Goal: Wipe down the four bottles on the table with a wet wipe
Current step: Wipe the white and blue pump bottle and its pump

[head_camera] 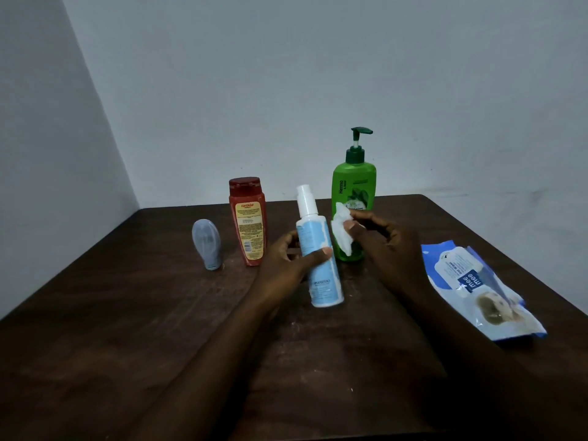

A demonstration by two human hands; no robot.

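Holding the white bottle (321, 265) for wiping: the left hand (286, 259) grips its middle, thumb across the front and fingers curled behind, so the body is steadied, tilted and apparently lifted off the table (127, 329), with its upper half exposed. The right hand (391, 246) pinches a crumpled wipe (342, 230) between thumb and fingertips, the other fingers loosely curled, and presents it at the bottle's upper right flank; whether wipe and bottle touch cannot be told. Behind stand the green bottle (353, 189), directly beyond the wipe, the red bottle (249, 224) to the left, and the grey bottle (206, 245) further left, all upright and within reach for their turn. The pack (477, 288) lies flat at the right, near the wiping hand, probably so a fresh wipe can be drawn without releasing the bottle
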